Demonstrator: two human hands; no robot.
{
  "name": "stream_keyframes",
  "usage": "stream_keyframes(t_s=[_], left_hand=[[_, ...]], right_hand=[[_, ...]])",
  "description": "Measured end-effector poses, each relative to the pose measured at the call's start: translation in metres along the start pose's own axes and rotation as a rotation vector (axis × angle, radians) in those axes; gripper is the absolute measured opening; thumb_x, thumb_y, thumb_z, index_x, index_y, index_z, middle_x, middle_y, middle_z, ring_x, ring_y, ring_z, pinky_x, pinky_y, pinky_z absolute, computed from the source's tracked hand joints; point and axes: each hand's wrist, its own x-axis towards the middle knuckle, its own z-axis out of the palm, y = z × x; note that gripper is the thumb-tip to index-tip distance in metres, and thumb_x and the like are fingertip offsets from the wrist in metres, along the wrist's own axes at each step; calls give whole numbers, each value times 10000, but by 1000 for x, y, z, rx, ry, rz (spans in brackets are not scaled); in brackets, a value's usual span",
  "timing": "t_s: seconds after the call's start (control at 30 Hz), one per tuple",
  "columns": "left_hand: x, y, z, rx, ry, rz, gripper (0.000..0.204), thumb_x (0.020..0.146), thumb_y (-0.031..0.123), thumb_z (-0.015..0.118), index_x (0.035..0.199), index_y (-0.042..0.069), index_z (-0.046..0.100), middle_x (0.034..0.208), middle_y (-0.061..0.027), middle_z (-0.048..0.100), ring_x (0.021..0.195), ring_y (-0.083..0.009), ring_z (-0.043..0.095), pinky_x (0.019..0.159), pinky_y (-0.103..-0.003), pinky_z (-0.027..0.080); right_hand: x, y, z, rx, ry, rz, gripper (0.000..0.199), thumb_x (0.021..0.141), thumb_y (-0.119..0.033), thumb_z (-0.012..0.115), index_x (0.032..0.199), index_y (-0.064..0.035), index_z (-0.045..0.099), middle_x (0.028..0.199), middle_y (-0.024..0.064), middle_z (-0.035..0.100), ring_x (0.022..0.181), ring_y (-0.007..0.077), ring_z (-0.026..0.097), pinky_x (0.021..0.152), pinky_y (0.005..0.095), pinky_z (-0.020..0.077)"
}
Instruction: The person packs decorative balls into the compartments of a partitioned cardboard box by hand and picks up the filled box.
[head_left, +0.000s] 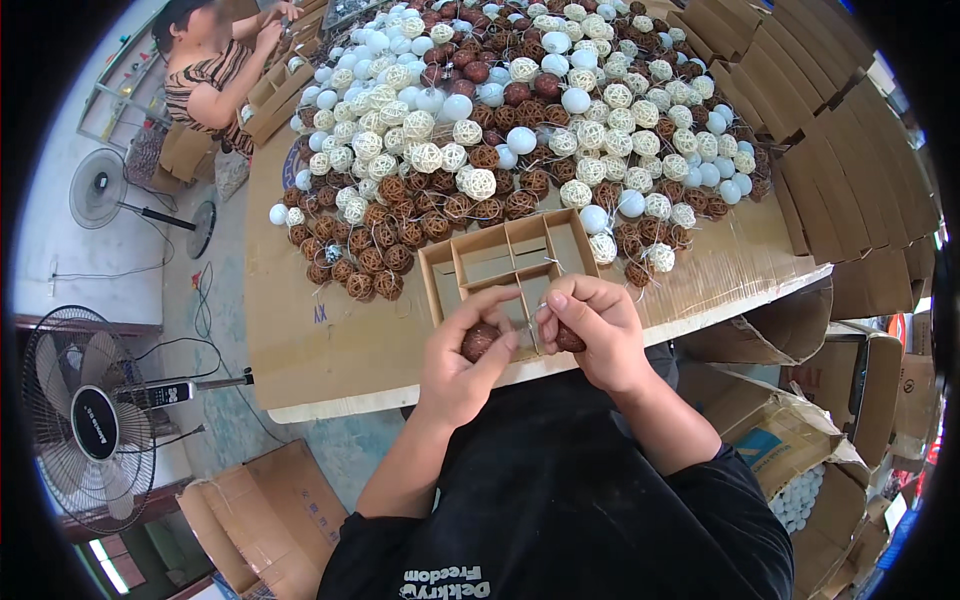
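Broadly, a cardboard-topped table (330,340) fills the middle of the view, and most of its far half is buried under a heap of balls (520,110): cream wicker ones, smooth white ones and dark brown wicker ones, the brown mostly along the heap's near and left edges. Stacks of folded cartons (850,150) line the table's right edge. At the far left corner another person (215,70) in a striped top works over more cartons. Two fans stand on the floor off the left edge, a big one (90,420) near and a small one (100,190) farther. Close to the near edge, just in front of the heap, sits an open box (510,265) split into compartments by card dividers. Over its near side, the left hand (462,360) curls around a brown ball (482,341), thumb and fingers closed on it. Just beside it, the right hand (590,330) pinches a second brown ball (570,340) under bent fingers, mostly hiding it. Both balls hover at the box's near rim.
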Motion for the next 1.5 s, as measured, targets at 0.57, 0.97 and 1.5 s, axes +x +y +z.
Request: stream_keyframes(t_s=[0.57, 0.97, 1.5], left_hand=[[-7, 1, 11, 121, 139, 309, 116, 905, -42, 761, 1002, -12, 707, 931, -73, 641, 779, -94, 591, 662, -230, 459], [-2, -2, 16, 560, 205, 634, 244, 791, -71, 827, 991, 33, 732, 911, -70, 668, 724, -204, 642, 592, -288, 491], [8, 6, 11, -15, 12, -97, 49, 963, 20, 712, 925, 18, 680, 743, 46, 612, 652, -7, 510, 598, -196, 397]], right_hand=[[-18, 7, 20, -986, 172, -788, 315, 770, -101, 863, 1024, -45, 684, 1172, 149, 631, 1020, 310, 617, 837, 384, 504], [-15, 1, 16, -831, 138, -527, 173, 840, -6, 784, 988, -25, 696, 915, 99, 675, 843, 237, 642, 729, 335, 526], [-4, 15, -3, 82, 63, -78, 63, 979, -27, 667, 927, 2, 685, 829, 4, 653, 739, 45, 540, 667, 237, 438]])
